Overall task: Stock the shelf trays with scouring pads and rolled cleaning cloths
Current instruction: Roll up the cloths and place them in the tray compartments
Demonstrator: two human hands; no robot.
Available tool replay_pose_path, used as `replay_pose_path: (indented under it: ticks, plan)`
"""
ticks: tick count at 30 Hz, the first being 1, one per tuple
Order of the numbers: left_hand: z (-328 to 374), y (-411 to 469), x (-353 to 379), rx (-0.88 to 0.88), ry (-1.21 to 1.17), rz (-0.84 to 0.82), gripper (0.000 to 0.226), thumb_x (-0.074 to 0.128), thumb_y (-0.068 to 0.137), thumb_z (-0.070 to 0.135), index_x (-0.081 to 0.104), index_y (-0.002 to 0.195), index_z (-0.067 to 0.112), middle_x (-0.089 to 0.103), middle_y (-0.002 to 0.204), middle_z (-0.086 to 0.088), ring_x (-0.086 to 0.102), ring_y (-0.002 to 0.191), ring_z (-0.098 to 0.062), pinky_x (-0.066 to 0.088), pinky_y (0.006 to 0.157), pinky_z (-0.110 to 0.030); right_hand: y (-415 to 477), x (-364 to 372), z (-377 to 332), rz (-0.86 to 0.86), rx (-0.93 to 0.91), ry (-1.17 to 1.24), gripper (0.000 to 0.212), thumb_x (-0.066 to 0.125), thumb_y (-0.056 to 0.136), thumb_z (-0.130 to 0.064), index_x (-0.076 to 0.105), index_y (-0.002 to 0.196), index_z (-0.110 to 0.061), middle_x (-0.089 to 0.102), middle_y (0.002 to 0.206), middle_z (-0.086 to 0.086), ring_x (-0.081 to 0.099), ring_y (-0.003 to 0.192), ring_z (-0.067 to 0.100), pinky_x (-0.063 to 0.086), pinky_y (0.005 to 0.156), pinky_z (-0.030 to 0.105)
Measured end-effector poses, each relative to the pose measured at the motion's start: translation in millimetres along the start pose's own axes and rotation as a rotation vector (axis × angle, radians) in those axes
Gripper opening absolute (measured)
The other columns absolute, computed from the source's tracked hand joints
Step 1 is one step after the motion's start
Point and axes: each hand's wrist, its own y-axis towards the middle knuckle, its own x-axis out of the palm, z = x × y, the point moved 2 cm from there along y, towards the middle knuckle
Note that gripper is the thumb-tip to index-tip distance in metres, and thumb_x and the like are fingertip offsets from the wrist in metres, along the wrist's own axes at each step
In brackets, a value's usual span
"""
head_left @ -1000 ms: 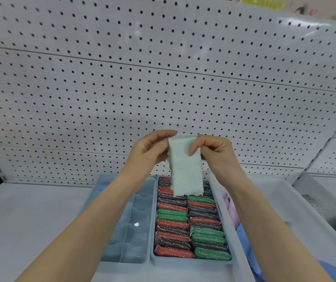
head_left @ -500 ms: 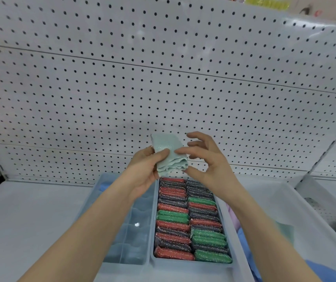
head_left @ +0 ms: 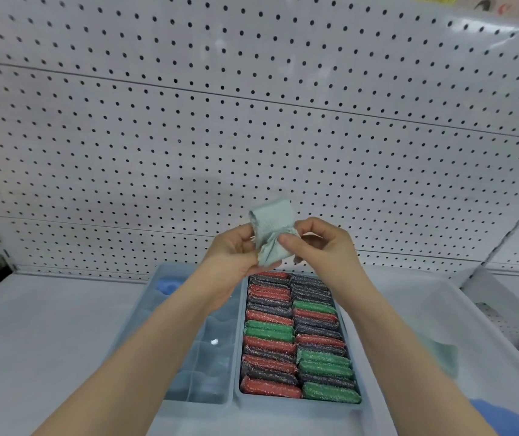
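Both hands hold one pale green cleaning cloth (head_left: 271,229) in the air before the pegboard (head_left: 252,121), above the far ends of the trays. The left hand (head_left: 236,256) grips its left side with curled fingers (head_left: 245,236). The right hand (head_left: 324,250) pinches the bunched lower edge between thumb and forefinger. The bundle stands roughly upright and appears only partly rolled. The scouring pad tray (head_left: 299,402) looks full. The divided tray (head_left: 214,366), with one blue roll (head_left: 167,284) at its far end, lies below and left of the cloth, under the left forearm. The left hand is judged nearer for placing it.
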Motion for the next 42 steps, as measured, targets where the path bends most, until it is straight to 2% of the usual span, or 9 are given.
replay_pose_path:
  ticks: [6, 10, 18, 22, 25, 28, 33, 38, 42]
  plan:
    - [-10, -3, -5, -0.002, -0.099, -0.021, 0.026, 0.054, 0.093, 0.005, 0.063, 0.116, 0.004, 0.071, 0.112, -0.012, 0.067, 0.104, -0.024, 0.057, 0.087, -0.033, -4, 3, 7, 0.029, 0.036, 0.17, 0.018, 0.074, 0.082, -0.003, 0.056, 0.083, -0.006, 0.058, 0.069, 0.006, 0.052, 0.057, 0.015, 0.048, 0.057, 0.026]
    - [-20, -7, -3, 0.059, 0.252, 0.092, 0.065, 0.081, 0.059, 0.043, 0.055, 0.117, 0.027, 0.069, 0.113, 0.008, 0.068, 0.102, -0.012, 0.055, 0.089, -0.035, -5, 7, 16, 0.076, 0.038, 0.141, 0.021, 0.074, 0.081, -0.001, 0.056, 0.086, -0.01, 0.053, 0.073, 0.012, 0.051, 0.062, 0.019, 0.048, 0.056, 0.026]
    - [-26, -12, -20, 0.064, 0.097, 0.138, 0.032, 0.064, 0.088, 0.0, 0.062, 0.115, 0.017, 0.068, 0.115, -0.007, 0.069, 0.102, -0.024, 0.056, 0.09, -0.044, -9, 6, 26, -0.21, 0.319, 0.419, 0.051, 0.076, 0.082, -0.018, 0.056, 0.129, -0.009, 0.068, 0.101, 0.009, 0.064, 0.083, 0.015, 0.055, 0.065, 0.022]
    - [-35, -18, -35, 0.058, 0.095, 0.142, 0.029, 0.064, 0.089, 0.002, 0.065, 0.109, 0.023, 0.071, 0.104, 0.008, 0.068, 0.1, -0.021, 0.058, 0.082, -0.04, -12, 13, 35, -0.261, 0.324, 0.354, 0.043, 0.072, 0.079, -0.005, 0.064, 0.121, -0.007, 0.063, 0.104, 0.011, 0.062, 0.083, 0.016, 0.054, 0.062, 0.02]
    - [-39, -24, -44, 0.091, 0.186, 0.141, 0.032, 0.058, 0.088, -0.009, 0.067, 0.095, 0.021, 0.068, 0.095, 0.01, 0.067, 0.09, -0.012, 0.059, 0.075, -0.034, -15, 24, 39, -0.229, 0.22, 0.294, 0.027, 0.062, 0.082, 0.013, 0.075, 0.093, -0.008, 0.064, 0.09, 0.003, 0.06, 0.076, 0.012, 0.049, 0.06, 0.019]
    - [-47, -28, -55, 0.045, 0.135, 0.176, 0.032, 0.049, 0.09, -0.012, 0.067, 0.078, 0.011, 0.07, 0.087, 0.008, 0.07, 0.083, -0.013, 0.059, 0.072, -0.028, -16, 34, 46, -0.241, 0.113, 0.134, 0.041, 0.056, 0.083, 0.019, 0.078, 0.073, -0.013, 0.054, 0.088, 0.001, 0.053, 0.078, 0.008, 0.044, 0.064, 0.019]
    - [-66, -28, -74, -0.057, 0.069, 0.202, 0.006, 0.066, 0.087, 0.003, 0.068, 0.089, 0.008, 0.071, 0.091, 0.0, 0.072, 0.081, -0.016, 0.058, 0.072, -0.025, -15, 52, 66, -0.24, 0.142, -0.023, 0.044, 0.051, 0.088, 0.014, 0.077, 0.074, -0.018, 0.056, 0.098, 0.006, 0.055, 0.087, 0.016, 0.049, 0.07, 0.025]
    - [-94, -34, -102, -0.095, 0.264, 0.214, 0.026, 0.076, 0.079, 0.002, 0.072, 0.086, 0.027, 0.071, 0.104, -0.001, 0.072, 0.085, -0.024, 0.059, 0.083, -0.04, -13, 65, 87, -0.404, 0.325, -0.114, 0.015, 0.069, 0.09, -0.026, 0.068, 0.104, -0.021, 0.07, 0.098, 0.001, 0.066, 0.088, 0.017, 0.054, 0.081, 0.033]
    - [-111, -34, -123, -0.116, 0.406, 0.173, 0.03, 0.076, 0.077, 0.009, 0.069, 0.09, 0.035, 0.071, 0.103, 0.013, 0.072, 0.085, -0.023, 0.057, 0.082, -0.044, -8, 84, 109, -0.643, 0.416, -0.276, 0.018, 0.078, 0.081, -0.023, 0.072, 0.097, -0.017, 0.066, 0.077, 0.001, 0.057, 0.067, 0.01, 0.045, 0.062, 0.026]
